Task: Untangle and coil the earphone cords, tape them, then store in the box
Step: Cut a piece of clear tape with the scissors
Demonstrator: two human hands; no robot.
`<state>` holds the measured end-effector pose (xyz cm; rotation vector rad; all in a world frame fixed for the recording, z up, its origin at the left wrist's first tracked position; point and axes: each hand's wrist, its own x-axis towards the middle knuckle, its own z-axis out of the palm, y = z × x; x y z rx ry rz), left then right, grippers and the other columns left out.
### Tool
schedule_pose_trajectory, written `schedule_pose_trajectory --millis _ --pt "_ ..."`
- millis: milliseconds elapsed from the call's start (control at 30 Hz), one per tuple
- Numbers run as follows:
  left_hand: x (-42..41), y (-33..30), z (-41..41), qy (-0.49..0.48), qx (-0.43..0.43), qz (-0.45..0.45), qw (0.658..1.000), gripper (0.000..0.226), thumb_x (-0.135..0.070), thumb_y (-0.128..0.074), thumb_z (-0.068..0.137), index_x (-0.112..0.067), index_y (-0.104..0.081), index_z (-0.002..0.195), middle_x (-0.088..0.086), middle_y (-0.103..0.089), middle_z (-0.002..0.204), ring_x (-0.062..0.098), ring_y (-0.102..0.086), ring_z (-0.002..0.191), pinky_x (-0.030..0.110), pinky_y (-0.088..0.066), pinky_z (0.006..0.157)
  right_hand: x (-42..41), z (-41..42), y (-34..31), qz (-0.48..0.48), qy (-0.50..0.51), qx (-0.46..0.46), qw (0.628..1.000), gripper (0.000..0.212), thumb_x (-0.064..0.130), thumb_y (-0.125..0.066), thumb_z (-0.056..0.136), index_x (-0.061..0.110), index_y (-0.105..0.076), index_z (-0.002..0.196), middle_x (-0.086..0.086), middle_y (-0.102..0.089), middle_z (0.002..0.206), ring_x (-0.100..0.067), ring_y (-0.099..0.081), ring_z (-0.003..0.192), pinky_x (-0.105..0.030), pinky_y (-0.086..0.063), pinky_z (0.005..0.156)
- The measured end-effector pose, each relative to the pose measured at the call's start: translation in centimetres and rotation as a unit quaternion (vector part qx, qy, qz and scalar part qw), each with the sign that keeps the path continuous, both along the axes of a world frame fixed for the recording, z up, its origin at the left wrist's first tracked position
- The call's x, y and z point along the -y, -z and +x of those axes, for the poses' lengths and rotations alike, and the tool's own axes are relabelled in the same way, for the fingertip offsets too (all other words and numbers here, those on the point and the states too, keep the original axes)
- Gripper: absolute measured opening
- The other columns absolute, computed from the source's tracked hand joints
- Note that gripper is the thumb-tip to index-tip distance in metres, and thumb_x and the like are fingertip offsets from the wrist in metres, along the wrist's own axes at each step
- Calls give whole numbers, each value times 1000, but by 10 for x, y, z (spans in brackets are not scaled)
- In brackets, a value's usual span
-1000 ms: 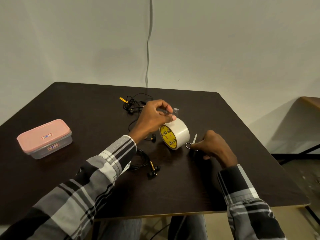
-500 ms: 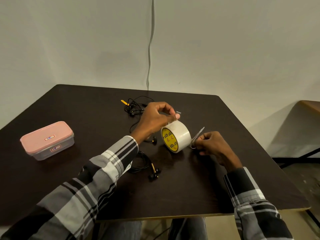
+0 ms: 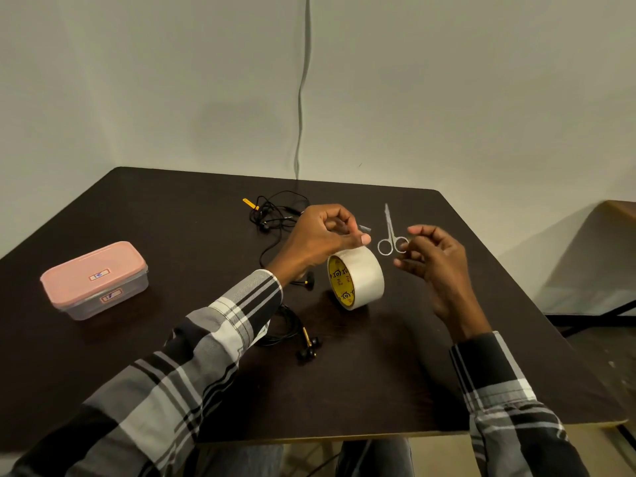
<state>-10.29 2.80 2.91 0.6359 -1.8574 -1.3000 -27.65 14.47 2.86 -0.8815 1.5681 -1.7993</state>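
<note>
1. Progress check: one set of earphones (image 3: 303, 342) is seen coiled near the front of the table (image 3: 378, 380), partly hidden under the left sleeve (image 3: 220, 325), so the coiling looks done for that set. No tape can be made out on it, though it's too small to be sure.
2. A second set of earphones (image 3: 275, 215) is left in a loose tangle toward the back of the table, so untangling is judged only partly finished.
3. The left hand (image 3: 320, 235) is curled over the top of the tape roll (image 3: 356, 282), and a short strip of tape (image 3: 363, 229) is pinched between its thumb and fingertips, with the free end sticking out to the right.
4. The right hand (image 3: 433, 259) is held in the air just right of the roll, fingers loosely curled with nothing gripped. The scissors (image 3: 390, 235) are lying flat on the table just behind it, blades closed and pointing away.
5. The box (image 3: 94, 280) is sitting well apart on the left, lid on, so storing isn't started. Nothing can be seen inside it from here.
6. Materials: the tape is a wide, glossy, translucent roll standing on edge, with a yellow printed core. The scissors are small, thin, shiny metal with round finger loops.
7. The box is a rounded rectangle, clear plastic body with a matte pink lid carrying small labels. The cords are thin, black and floppy, with gold accents on the buds and a yellow tab on the far set. The table is dark, smooth wood grain.
</note>
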Motion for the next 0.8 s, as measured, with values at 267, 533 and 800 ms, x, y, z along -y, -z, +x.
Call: schedule_pose_trajectory --millis 267,533,800 --pt "-7 3 -4 7 -20 54 998 32 -15 -88 70 -11 -59 85 13 -76 87 27 -74 88 53 -56 88 8 10 0 -11 -48 58 997 11 -7 -63 89 2 -66 95 -8 -72 79 -21 -68 71 -33 -62 74" --pt "-4 9 -7 -43 -49 42 997 31 -8 -85 73 -16 -55 77 23 -73 85 36 -72 85 43 -59 83 4 20 10 16 -77 -10 997 12 -2 -66 89 0 -73 98 -15 -76 94 -21 -74 86 -26 -59 76" --pt "-7 12 -9 -43 -67 27 996 33 -5 -85 72 -13 -54 79 16 -74 81 22 -73 75 33 -59 74 5 21 11 33 -95 -42 994 18 16 -74 85 3 -77 97 -13 -77 94 -28 -72 97 -35 -59 87"
